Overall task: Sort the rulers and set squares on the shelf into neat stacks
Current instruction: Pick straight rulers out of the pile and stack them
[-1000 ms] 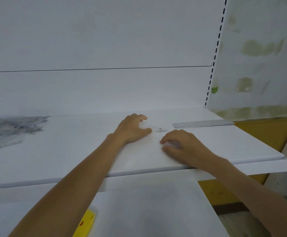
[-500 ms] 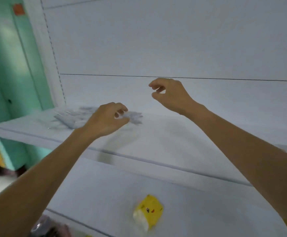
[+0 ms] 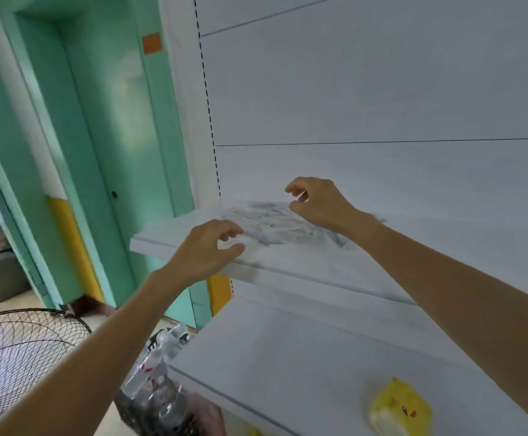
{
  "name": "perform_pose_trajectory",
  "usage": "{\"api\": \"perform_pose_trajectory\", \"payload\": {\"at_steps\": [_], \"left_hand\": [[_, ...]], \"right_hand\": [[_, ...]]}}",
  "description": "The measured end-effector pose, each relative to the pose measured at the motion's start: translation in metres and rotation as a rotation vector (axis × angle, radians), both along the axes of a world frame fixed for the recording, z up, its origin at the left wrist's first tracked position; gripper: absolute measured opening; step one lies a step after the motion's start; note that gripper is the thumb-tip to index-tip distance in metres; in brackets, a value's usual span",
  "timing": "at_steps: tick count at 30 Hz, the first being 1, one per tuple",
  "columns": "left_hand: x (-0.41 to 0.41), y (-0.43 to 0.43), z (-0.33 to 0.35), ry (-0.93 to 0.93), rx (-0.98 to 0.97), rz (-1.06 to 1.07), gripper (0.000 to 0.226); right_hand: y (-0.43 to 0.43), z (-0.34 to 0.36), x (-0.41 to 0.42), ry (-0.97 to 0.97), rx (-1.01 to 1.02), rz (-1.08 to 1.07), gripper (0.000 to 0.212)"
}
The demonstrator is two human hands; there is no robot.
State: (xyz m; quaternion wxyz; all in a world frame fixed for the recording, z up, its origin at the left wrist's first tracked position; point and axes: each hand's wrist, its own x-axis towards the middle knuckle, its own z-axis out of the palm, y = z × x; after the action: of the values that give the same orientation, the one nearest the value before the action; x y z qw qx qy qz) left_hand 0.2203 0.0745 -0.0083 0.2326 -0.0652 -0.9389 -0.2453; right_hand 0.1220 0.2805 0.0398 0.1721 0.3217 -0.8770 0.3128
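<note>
A loose heap of clear plastic rulers and set squares (image 3: 272, 226) lies at the left end of the white shelf (image 3: 319, 265). My left hand (image 3: 206, 250) hovers over the shelf's front edge just left of the heap, fingers loosely curled and holding nothing. My right hand (image 3: 319, 202) hangs above the heap's right side, fingers curled downward, thumb and forefinger apart, with nothing visibly between them. The image is blurred, so single rulers cannot be told apart.
A lower white shelf (image 3: 288, 366) carries a yellow toy (image 3: 398, 407) at the bottom right. Left of the shelving stand a green door frame (image 3: 99, 152), a wire fan guard (image 3: 20, 344) and a cluttered bin of clear items (image 3: 159, 388).
The view swung from the shelf's right end to its left end. Both hands left the shelf surface and moved over to the heap of rulers and set squares.
</note>
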Motion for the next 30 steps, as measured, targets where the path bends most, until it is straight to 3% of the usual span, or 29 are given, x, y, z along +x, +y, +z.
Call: {"api": "perform_pose_trajectory", "payload": {"at_steps": [10, 18, 25, 30], "left_hand": [[-0.055, -0.033, -0.019, -0.025, 0.042, -0.036, 0.025], [-0.115, -0.051, -0.010, 0.017, -0.087, -0.037, 0.028], [-0.156, -0.060, -0.018, -0.125, -0.112, -0.125, 0.035], [-0.180, -0.069, -0.024, -0.351, -0.137, -0.189, 0.033]], "right_hand": [[-0.004, -0.006, -0.049, -0.035, 0.080, -0.074, 0.031], [0.005, -0.001, -0.110, -0.041, 0.049, -0.163, 0.029], [0.000, -0.032, -0.133, -0.167, 0.234, -0.170, 0.034], [-0.009, -0.040, -0.148, -0.234, 0.284, -0.205, 0.040]]}}
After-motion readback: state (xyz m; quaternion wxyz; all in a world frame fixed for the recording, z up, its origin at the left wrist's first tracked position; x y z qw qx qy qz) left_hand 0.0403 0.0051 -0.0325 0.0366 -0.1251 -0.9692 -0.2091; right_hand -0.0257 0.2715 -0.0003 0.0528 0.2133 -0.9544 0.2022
